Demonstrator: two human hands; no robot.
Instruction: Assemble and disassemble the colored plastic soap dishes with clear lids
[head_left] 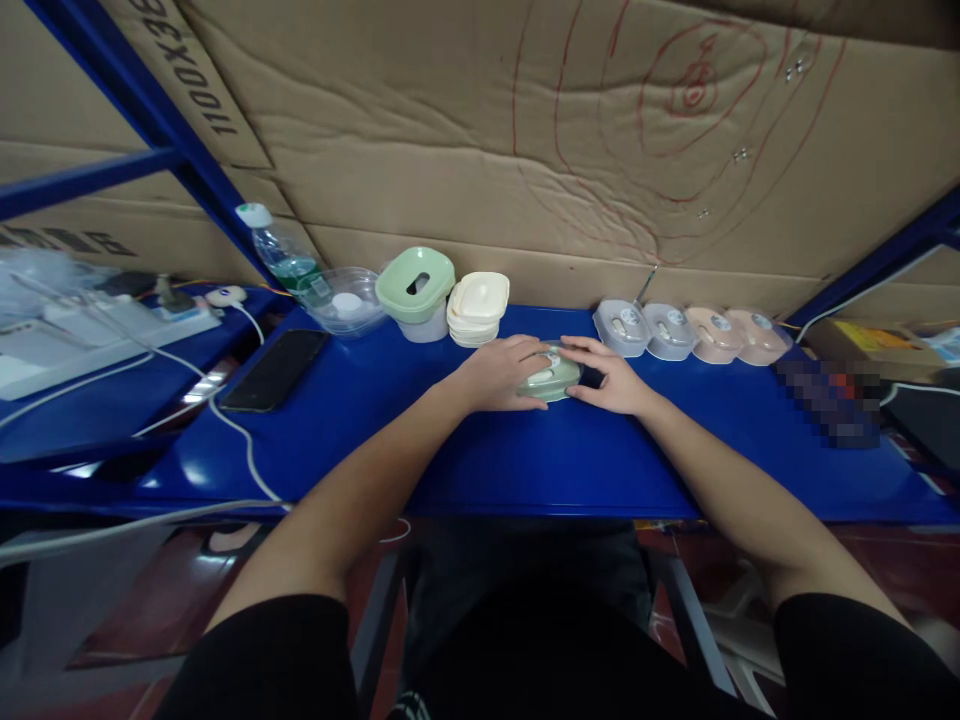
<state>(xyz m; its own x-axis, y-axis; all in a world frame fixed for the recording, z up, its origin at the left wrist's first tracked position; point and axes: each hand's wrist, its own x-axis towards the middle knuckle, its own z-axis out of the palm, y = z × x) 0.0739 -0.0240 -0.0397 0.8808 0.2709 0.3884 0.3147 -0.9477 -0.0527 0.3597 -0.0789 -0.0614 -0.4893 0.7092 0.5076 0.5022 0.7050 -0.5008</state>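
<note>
A small pale green box with a clear lid rests on the blue table, between my two hands. My left hand wraps around its left side, with the fingers over the top edge. From the right, my right hand grips the box, fingertips on the lid and thumb low at the front. A white piece shows under the clear lid. Parts of the box are hidden behind my fingers. Behind my left hand stands a stack of cream lids, beside a stack topped by a green tray with a slot.
Several lidded boxes, two grey and two pink, line the back right. At left are a clear plastic tub, a water bottle, a black phone and white cables. Cardboard walls the back.
</note>
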